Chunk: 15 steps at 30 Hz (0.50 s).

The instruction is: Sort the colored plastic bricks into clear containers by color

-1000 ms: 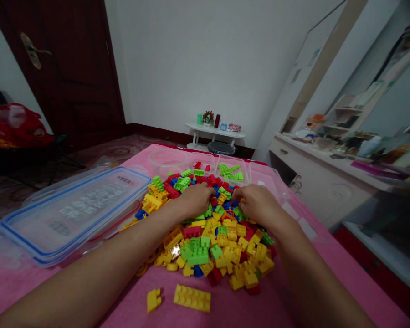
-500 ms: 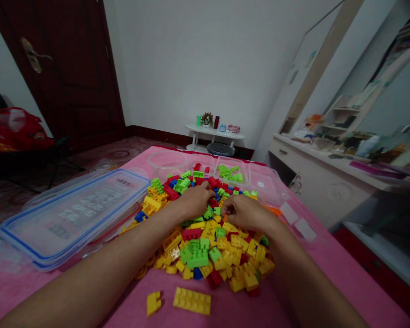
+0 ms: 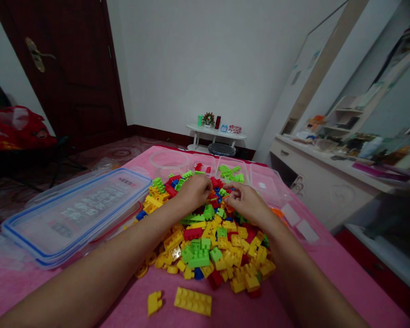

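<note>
A heap of toy building bricks (image 3: 232,255) in yellow, green, red and blue lies in front of me. Over its far part is my left hand (image 3: 195,190), back turned up and fingers curled down among the bricks; whatever they hold is hidden. Just to the right, my right hand (image 3: 245,198) hovers at the bricks with its fingers bent and apart, and I make out no brick in them. A flat yellow brick (image 3: 193,301) and a small yellow brick (image 3: 154,303) lie apart, nearer to me.
Behind the heap stand clear containers, one with green bricks (image 3: 231,173), another with red bricks (image 3: 198,167). A blue-rimmed clear lid (image 3: 78,214) lies at left on the pink cloth (image 3: 130,314). Two white cards (image 3: 307,231) are at right.
My right hand has moved a little forward and its fingers have spread. The left hand has shifted slightly forward and left over the heap.
</note>
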Each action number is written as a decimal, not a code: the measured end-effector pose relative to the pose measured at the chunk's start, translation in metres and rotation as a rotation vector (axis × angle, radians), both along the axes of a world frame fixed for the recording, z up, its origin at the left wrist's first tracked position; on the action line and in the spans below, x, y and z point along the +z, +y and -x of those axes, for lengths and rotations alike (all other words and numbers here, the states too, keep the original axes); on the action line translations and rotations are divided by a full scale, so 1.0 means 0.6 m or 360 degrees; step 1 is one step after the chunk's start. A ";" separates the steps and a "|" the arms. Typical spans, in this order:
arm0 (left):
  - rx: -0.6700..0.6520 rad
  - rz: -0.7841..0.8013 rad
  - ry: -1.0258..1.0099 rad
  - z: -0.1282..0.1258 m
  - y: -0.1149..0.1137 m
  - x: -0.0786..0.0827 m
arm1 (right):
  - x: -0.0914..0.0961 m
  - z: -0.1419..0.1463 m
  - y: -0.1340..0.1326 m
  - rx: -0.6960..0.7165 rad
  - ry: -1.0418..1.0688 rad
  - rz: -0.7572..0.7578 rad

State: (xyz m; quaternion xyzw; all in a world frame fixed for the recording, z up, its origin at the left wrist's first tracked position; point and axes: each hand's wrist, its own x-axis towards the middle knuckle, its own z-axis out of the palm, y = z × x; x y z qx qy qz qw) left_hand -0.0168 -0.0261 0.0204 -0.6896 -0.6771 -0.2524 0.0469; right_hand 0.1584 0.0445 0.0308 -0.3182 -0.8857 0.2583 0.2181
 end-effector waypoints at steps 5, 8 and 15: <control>-0.0165 -0.0027 0.0077 0.006 -0.003 -0.005 | 0.001 0.000 0.002 0.0023 0.0009 0.0020; -0.0351 0.0103 0.0208 0.005 0.000 -0.020 | -0.002 0.002 0.003 0.0059 0.0013 0.0019; -0.0137 0.0175 0.0226 0.008 0.005 -0.024 | -0.001 0.002 0.003 0.0066 0.0011 0.0058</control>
